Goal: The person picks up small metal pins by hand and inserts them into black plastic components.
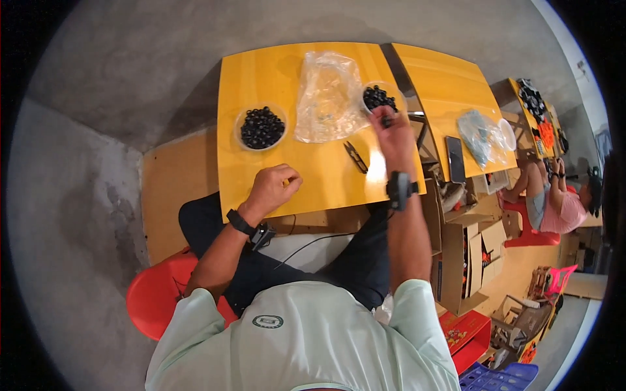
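Note:
My right hand (pixel 396 142) reaches to the near rim of a clear round bowl (pixel 402 99) at the right of the yellow table. A small black piece (pixel 387 122) shows at its fingertips, which are pinched together. Several small black pieces (pixel 375 96) lie in that bowl. Over the table's near left part, my left hand (pixel 270 190) is closed with its fingers curled in; whatever they may hold is hidden. Beyond it stands another clear bowl (pixel 238 139) heaped with round black pieces (pixel 262 128). Black thread snips (pixel 355 157) lie between my hands.
A clear plastic bag (pixel 326 98) lies flat on the yellow table (pixel 244 75). A second table (pixel 437 75) at the right holds a phone (pixel 455 159) and another plastic bag (pixel 479 137). Open cardboard boxes (pixel 469 260) stand on the floor; farther right sits a person (pixel 562 208).

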`<state>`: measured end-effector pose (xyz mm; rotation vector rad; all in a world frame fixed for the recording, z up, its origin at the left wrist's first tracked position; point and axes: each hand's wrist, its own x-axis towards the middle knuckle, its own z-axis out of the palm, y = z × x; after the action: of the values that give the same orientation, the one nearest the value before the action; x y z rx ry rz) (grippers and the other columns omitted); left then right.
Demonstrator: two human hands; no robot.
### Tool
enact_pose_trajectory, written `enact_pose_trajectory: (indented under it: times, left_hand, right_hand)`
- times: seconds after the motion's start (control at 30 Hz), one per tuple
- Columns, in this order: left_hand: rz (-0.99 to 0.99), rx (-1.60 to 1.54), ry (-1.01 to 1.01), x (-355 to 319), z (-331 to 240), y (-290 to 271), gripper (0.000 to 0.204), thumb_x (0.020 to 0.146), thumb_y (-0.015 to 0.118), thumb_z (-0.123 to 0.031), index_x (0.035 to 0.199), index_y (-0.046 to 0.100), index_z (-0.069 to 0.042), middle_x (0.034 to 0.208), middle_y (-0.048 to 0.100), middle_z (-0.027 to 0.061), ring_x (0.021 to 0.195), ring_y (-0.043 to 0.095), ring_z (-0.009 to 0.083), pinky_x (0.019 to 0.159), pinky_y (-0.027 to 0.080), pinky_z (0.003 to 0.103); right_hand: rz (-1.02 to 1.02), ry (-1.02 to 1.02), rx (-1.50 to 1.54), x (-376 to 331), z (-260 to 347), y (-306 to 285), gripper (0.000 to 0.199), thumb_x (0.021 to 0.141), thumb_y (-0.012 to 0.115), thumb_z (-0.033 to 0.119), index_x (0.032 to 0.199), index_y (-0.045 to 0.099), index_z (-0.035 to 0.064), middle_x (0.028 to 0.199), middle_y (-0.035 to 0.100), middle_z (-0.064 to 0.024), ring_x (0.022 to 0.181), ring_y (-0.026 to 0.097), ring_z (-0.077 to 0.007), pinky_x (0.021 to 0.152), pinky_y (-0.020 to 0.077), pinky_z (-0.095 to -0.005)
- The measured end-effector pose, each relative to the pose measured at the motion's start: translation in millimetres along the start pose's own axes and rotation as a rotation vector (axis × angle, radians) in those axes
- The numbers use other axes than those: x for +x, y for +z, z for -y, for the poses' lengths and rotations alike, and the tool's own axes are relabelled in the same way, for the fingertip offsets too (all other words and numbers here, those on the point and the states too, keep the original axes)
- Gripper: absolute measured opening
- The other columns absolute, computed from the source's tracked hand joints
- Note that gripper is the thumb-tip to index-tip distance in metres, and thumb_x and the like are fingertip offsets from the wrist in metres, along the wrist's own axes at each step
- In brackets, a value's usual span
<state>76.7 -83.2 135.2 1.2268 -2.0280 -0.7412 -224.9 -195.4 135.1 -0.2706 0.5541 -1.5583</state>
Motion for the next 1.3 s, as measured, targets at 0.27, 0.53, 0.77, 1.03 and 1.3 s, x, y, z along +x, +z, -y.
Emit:
enact_pose_trajectory:
  times: [0.27, 0.53, 0.77, 1.03, 1.3]
  left_hand:
    - [-0.173, 0.07, -0.16, 20, 23, -40, 0.01, 0.081, 0.069, -0.012, 0.081, 0.068, -0.002, 0.078, 0.066, 0.0112, 0.07, 0.065, 0.0299, 0.063, 0.051, 0.036]
    - [0.089, 0.329, 0.078, 99, 65, -56, 0.029, 0.073, 0.069, -0.013, 0.101, 0.066, -0.005, 0.1, 0.064, 0.0146, 0.094, 0.062, 0.0356, 0.081, 0.05, 0.044]
    - [0.162, 0.323, 0.129, 112, 78, -41, 0.034, 0.074, 0.069, -0.017, 0.105, 0.064, -0.005, 0.103, 0.064, 0.0136, 0.097, 0.062, 0.0352, 0.084, 0.05, 0.043]
    - [0.25, 0.272, 0.188, 116, 66, -43, 0.029, 0.076, 0.067, -0.016, 0.1, 0.056, -0.004, 0.099, 0.058, 0.0142, 0.093, 0.06, 0.0381, 0.078, 0.048, 0.046]
    - [0.275, 0.306, 0.166, 116, 71, -43, 0.03, 0.078, 0.066, -0.022, 0.101, 0.056, -0.005, 0.102, 0.055, 0.0159, 0.092, 0.06, 0.0395, 0.079, 0.048, 0.047]
  right_hand:
    - [-0.276, -0.144, -0.372, 49, 58, 3, 0.049, 0.102, 0.045, 0.037, 0.138, 0.044, 0.0046, 0.146, 0.04, -0.0088, 0.139, 0.026, -0.0286, 0.114, 0.0198, -0.0518]
    - [0.14, 0.143, -0.179, -24, -33, 13, 0.038, 0.102, 0.044, 0.03, 0.125, 0.054, 0.0006, 0.123, 0.061, -0.0111, 0.116, 0.055, -0.028, 0.105, 0.0406, -0.0442]
    - [0.168, 0.279, -0.544, -67, -125, 27, 0.044, 0.101, 0.049, 0.022, 0.139, 0.046, -0.0006, 0.132, 0.054, -0.0109, 0.115, 0.057, -0.0225, 0.091, 0.0507, -0.0373]
    - [0.141, 0.227, -0.636, -58, -168, 30, 0.044, 0.101, 0.05, 0.02, 0.14, 0.045, -0.0001, 0.125, 0.057, -0.0068, 0.113, 0.057, -0.0162, 0.089, 0.0514, -0.0317]
    - [0.088, 0.226, -0.618, -59, -169, 34, 0.043, 0.098, 0.053, 0.013, 0.139, 0.047, 0.0, 0.123, 0.06, -0.0074, 0.111, 0.059, -0.0165, 0.09, 0.0514, -0.0333]
